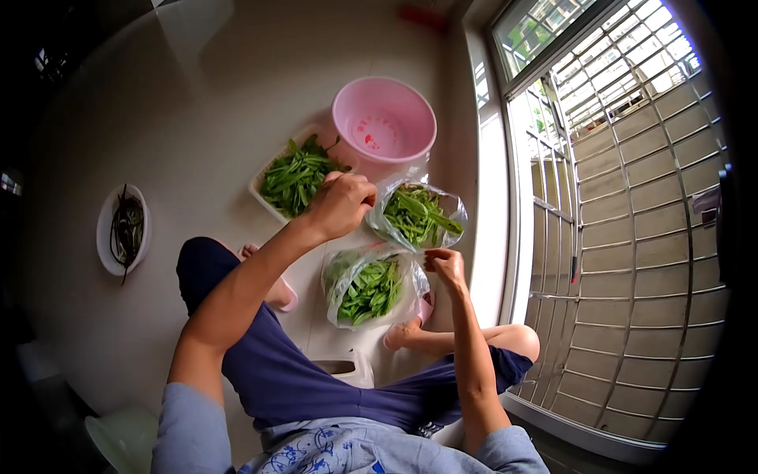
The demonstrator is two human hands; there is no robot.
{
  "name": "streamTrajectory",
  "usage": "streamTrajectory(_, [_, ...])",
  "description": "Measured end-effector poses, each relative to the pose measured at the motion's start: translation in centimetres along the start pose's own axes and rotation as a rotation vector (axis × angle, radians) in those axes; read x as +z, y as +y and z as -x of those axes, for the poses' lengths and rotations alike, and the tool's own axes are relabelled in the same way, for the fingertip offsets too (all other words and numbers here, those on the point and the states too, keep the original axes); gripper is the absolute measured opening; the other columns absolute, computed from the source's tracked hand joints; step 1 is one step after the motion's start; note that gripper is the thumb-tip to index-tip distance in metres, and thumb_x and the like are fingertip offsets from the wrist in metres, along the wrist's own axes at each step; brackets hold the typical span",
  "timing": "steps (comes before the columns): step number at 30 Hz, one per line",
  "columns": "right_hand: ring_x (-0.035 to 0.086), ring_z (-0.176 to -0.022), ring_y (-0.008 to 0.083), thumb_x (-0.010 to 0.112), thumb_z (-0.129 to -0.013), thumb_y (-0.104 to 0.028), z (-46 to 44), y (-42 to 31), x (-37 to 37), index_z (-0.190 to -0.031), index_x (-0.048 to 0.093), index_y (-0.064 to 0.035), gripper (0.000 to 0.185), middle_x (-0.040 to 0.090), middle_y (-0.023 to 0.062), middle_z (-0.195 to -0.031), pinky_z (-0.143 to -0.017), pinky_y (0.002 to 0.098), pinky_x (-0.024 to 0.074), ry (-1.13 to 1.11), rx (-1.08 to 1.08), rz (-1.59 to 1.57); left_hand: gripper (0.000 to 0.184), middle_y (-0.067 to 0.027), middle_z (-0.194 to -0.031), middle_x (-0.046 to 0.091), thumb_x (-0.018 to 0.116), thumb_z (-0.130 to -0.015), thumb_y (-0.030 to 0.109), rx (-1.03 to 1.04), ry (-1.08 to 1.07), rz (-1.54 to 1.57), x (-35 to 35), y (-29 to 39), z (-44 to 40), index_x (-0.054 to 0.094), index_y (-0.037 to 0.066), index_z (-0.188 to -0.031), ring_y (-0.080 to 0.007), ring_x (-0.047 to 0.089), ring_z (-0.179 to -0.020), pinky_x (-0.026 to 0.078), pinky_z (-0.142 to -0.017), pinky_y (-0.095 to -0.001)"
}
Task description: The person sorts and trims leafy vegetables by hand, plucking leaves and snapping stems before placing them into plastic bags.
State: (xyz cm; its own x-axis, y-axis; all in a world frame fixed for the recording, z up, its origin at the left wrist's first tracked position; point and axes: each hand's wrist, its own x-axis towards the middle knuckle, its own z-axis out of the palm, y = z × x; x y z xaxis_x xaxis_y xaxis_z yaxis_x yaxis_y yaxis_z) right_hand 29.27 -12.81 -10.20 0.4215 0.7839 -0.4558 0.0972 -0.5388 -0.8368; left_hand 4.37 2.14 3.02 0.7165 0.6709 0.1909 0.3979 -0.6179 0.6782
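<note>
At the lower edge of the frame, your navy trousers (292,367) spread to either side of a pale stool (362,370), while a light green basin (122,437) stood in the lower left corner. Past the stool, near the centre, a clear bag (412,306) lay open on the floor (189,170) with broad green leaves (371,289) inside. Your right hand (447,267) hung just right of its top, its fingers bent inward; I could not tell whether they gripped anything. Directly above sat a second clear bag (454,208), full of slender greens (410,213). Your left hand (339,205) was left of that bag, its fingers curled and partly hidden, so their grip could not be told. Behind it, cut greens (288,178) filled a pale tray (255,188). At the far left, a white oval dish (104,225) held dark strands (125,225). A pink basin (395,110) stood farthest, at upper centre.
</note>
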Motion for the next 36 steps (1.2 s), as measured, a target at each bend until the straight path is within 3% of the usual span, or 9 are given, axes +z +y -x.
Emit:
streamTrajectory(2, [0.058, -0.067, 0.0160, 0.047, -0.070, 0.004, 1.0, 1.3, 2.2, -0.088, 0.057, 0.0066, 0.020, 0.059, 0.0121, -0.079, -0.061, 0.0256, 0.0491, -0.170, 0.041, -0.072, 0.006, -0.0070, -0.073, 0.056, 0.055, -0.068, 0.009, 0.080, -0.030, -0.092, 0.2, 0.1, 0.4, 0.058, 0.005, -0.071, -0.0226, 0.052, -0.078, 0.034, -0.083, -0.0364])
streamTrajectory(5, [0.058, -0.073, 0.0167, 0.048, -0.069, 0.000, 1.6, 2.0, 5.3, -0.100, 0.052, 0.0045, 0.032, 0.057, 0.0123, -0.092, -0.065, 0.0244, 0.0477, -0.374, 0.092, 0.271, 0.011, -0.0046, -0.075, 0.056, 0.055, -0.071, 0.018, 0.043, -0.151, -0.212, 0.1, 0.9, 0.5, 0.060, 0.008, -0.073, -0.0198, 0.050, -0.084, 0.027, -0.090, -0.0410])
streamTrajectory(12, [0.052, -0.093, 0.0286, 0.051, -0.068, -0.017, -2.0, 10.6, 8.6, -0.106, 0.051, -0.0054, 0.040, 0.052, 0.0201, -0.100, -0.079, 0.0320, 0.0405, -0.276, 0.013, 0.796, 0.036, -0.0089, -0.104, 0.047, 0.055, -0.073, 0.033, 0.035, -0.148, -0.457, -0.1, -0.4, 1.2, 0.051, 0.009, -0.100, -0.0218, 0.042, -0.101, 0.024, -0.093, -0.0442])
streamTrajectory(17, [0.054, -0.078, 0.0324, 0.045, -0.072, -0.015, -2.8, 15.7, 9.3, -0.093, 0.053, 0.0004, 0.028, 0.056, 0.0210, -0.081, -0.067, 0.0350, 0.0411, -0.307, -0.015, 0.678, 0.038, -0.0106, -0.105, 0.046, 0.056, -0.072, 0.030, 0.002, -0.173, -0.371, -1.3, -0.5, 1.3, 0.049, 0.006, -0.101, -0.0233, 0.042, -0.101, 0.025, -0.092, -0.0437])
streamTrajectory(19, [0.052, -0.064, 0.0262, 0.046, -0.072, -0.016, -2.3, 15.3, 9.1, -0.081, 0.049, 0.0026, 0.021, 0.053, 0.0175, -0.066, -0.058, 0.0359, 0.0386, -0.212, -0.071, 0.634, 0.037, -0.0103, -0.104, 0.047, 0.057, -0.072, 0.029, 0.004, -0.171, -0.358, -1.5, -0.8, 1.4, 0.049, 0.006, -0.099, -0.0234, 0.042, -0.100, 0.026, -0.091, -0.0433])
streamTrajectory(22, [0.049, -0.058, 0.0186, 0.047, -0.074, -0.017, -0.4, 11.4, 7.5, -0.072, 0.046, 0.0020, 0.019, 0.050, 0.0102, -0.059, -0.053, 0.0353, 0.0369, -0.390, -0.046, 0.487, 0.034, -0.0098, -0.100, 0.048, 0.058, -0.071, 0.027, -0.002, -0.199, -0.353, -1.4, -0.9, 1.2, 0.049, 0.005, -0.096, -0.0238, 0.044, -0.097, 0.029, -0.087, -0.0418])
streamTrajectory(23, [0.049, -0.065, 0.0135, 0.048, -0.078, -0.021, 0.0, 10.2, 6.9, -0.083, 0.053, 0.0015, 0.024, 0.055, 0.0060, -0.070, -0.056, 0.0289, 0.0390, -0.520, 0.132, 0.468, 0.033, -0.0101, -0.096, 0.050, 0.059, -0.070, 0.025, 0.005, -0.236, -0.338, -1.3, -0.9, 1.3, 0.050, 0.005, -0.095, -0.0240, 0.045, -0.094, 0.030, -0.085, -0.0411])
streamTrajectory(29, [0.050, -0.090, 0.0128, 0.048, -0.082, -0.023, 6.8, -1.4, 2.7, -0.111, 0.046, -0.0016, 0.036, 0.055, 0.0078, -0.100, -0.080, 0.0241, 0.0387, -0.656, 0.241, 0.258, 0.037, -0.0134, -0.090, 0.054, 0.062, -0.066, 0.021, -0.063, -0.523, -0.308, -0.3, 0.0, 1.2, 0.051, 0.002, -0.097, -0.0270, 0.050, -0.090, 0.036, -0.079, -0.0365])
streamTrajectory(36, [0.050, -0.092, 0.0147, 0.050, -0.080, -0.024, 10.2, -10.0, -1.5, -0.105, 0.050, 0.0015, 0.036, 0.055, 0.0084, -0.099, -0.084, 0.0266, 0.0378, -0.811, 0.061, -0.096, 0.051, -0.0132, -0.101, 0.054, 0.066, -0.061, 0.017, 0.051, -0.801, 0.236, 1.6, 0.1, 1.3, 0.049, 0.002, -0.106, -0.0238, 0.051, -0.093, 0.039, -0.079, -0.0317])
